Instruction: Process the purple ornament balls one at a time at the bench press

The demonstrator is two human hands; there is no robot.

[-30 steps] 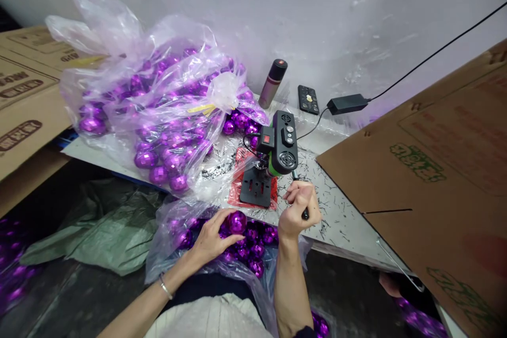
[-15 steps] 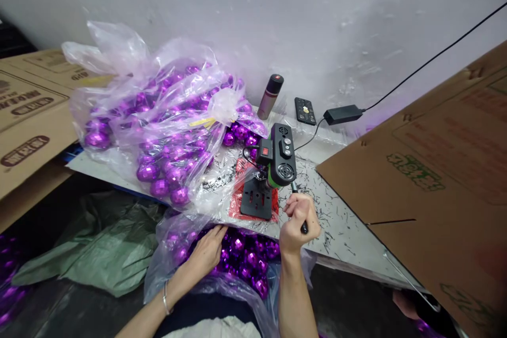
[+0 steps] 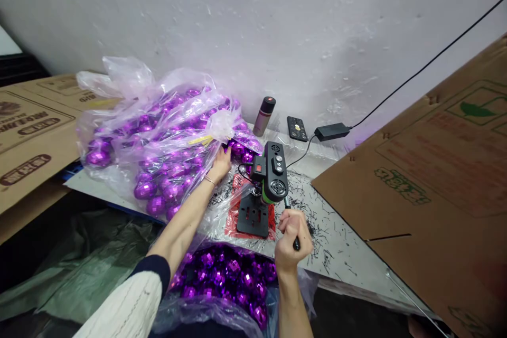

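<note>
My right hand (image 3: 293, 237) is wrapped round the black-tipped lever handle (image 3: 297, 243) of a small black bench machine (image 3: 274, 171). The machine has a red switch, round vents and a slotted base plate (image 3: 253, 216) on red film (image 3: 233, 211). To the left of the machine, my left hand (image 3: 221, 163) reaches in among shiny purple faceted balls (image 3: 236, 148) by the tied clear plastic bag (image 3: 178, 111). Its fingers are bunched together. The fingertips and whatever they grip are hidden. Below the table edge, more purple balls (image 3: 233, 277) lie in an open plastic bag (image 3: 198, 317).
Small black bits (image 3: 328, 227) litter the table. Behind the machine are a spray-can-like bottle (image 3: 264, 116), a phone (image 3: 297, 128) and a black power adapter (image 3: 331, 131) with its cord. Cardboard boxes stand at right (image 3: 428, 169) and left (image 3: 35, 121).
My left hand has moved up and forward, from the open bag below the table edge to the balls beside the machine. My right hand keeps hold of the lever. The camera view has shifted slightly.
</note>
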